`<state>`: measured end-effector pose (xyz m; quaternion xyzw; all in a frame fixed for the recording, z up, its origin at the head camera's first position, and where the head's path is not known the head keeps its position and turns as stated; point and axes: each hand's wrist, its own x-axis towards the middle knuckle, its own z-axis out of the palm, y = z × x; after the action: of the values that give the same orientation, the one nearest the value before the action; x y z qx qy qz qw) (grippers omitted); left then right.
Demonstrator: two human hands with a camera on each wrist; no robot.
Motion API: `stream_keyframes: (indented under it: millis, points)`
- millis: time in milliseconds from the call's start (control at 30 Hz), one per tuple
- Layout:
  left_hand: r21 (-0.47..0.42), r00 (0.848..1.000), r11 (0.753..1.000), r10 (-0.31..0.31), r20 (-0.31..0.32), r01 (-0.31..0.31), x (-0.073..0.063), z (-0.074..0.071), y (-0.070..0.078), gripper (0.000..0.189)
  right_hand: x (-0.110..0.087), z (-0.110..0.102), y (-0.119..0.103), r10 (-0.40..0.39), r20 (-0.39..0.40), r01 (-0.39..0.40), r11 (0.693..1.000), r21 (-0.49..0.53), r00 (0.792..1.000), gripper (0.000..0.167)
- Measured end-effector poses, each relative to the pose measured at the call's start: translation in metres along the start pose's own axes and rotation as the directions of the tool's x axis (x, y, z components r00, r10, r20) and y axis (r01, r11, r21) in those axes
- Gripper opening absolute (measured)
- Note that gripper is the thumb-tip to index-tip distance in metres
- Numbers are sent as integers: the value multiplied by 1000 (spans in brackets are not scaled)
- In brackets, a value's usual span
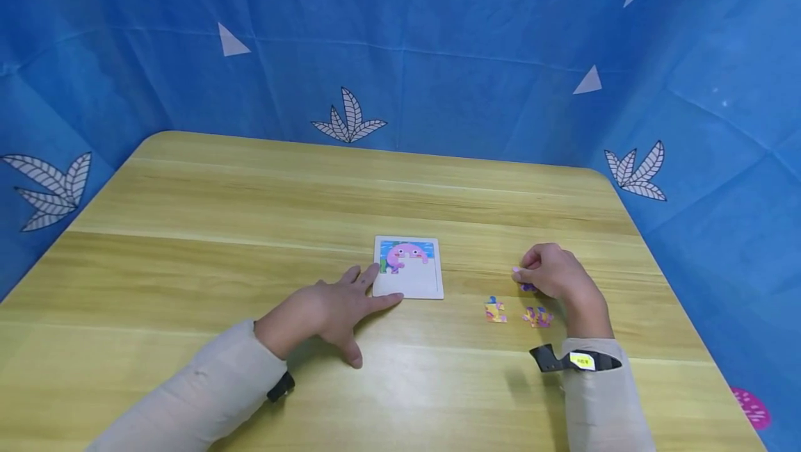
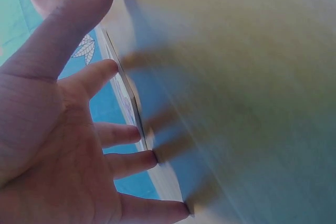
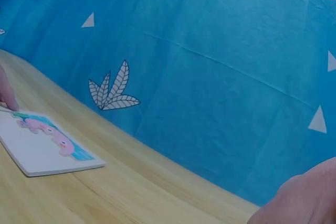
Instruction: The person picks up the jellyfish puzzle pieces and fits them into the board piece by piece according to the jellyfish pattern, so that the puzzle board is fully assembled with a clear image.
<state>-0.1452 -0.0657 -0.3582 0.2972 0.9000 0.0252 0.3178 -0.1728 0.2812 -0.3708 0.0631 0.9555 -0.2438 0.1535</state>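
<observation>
A square white puzzle board [image 1: 421,284] lies on the table, its upper part filled with pieces showing a pink cartoon figure against blue. My left hand [image 1: 341,309] has its fingers spread, with fingertips at the board's left and lower edges; the left wrist view shows the same straight fingers [image 2: 126,163]. To the right, my right hand [image 1: 557,277] pinches a small puzzle piece [image 1: 516,270] between thumb and fingers. A purple piece [image 1: 528,287] shows just under that hand, partly hidden. Only an edge of the right hand [image 3: 302,198] appears in the right wrist view.
Nearer me lie a yellow puzzle piece [image 1: 494,310] and a yellow-and-purple puzzle piece [image 1: 537,317], between the board and my right wrist. The wooden table [image 1: 263,188] has rounded far corners. A blue patterned curtain [image 1: 438,90] hangs behind and along the sides.
</observation>
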Motion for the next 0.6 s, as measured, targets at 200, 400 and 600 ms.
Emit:
stream_keyframes:
  millis: [200,400,600]
  points:
    - [-3,1000,1000,1,-3,-1,-1,-1,1,105,2,2,-2,-9,-15,9,1000,19,1000,26]
    - [-10,1000,1000,1,-3,-1,-2,-1,1,105,2,3,-4,-38,-36,39,999,35,999,22]
    - [-15,1000,1000,1,-4,-1,-3,-1,1,105,2,5,-6,-80,-52,84,994,76,995,15]
